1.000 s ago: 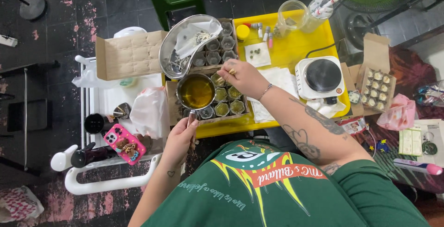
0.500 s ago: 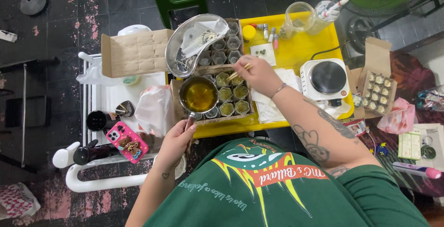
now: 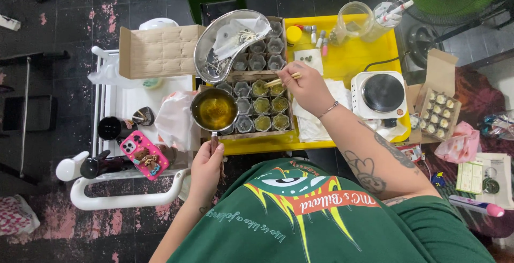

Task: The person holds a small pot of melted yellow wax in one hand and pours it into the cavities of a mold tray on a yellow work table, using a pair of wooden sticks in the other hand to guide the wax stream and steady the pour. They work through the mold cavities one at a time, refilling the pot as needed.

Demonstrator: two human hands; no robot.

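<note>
Saucepan of amber liquid hangs over the left end of the box of small glass jars, at the near left part of the yellow counter. The left hand has its fingers wrapped tight round the pan's handle, just off the counter's near edge. The right hand hovers over the jars, its fingers pinched shut on a pale wooden stick whose tip points into the top row of filled jars. A white hot plate sits by the counter's right edge.
</note>
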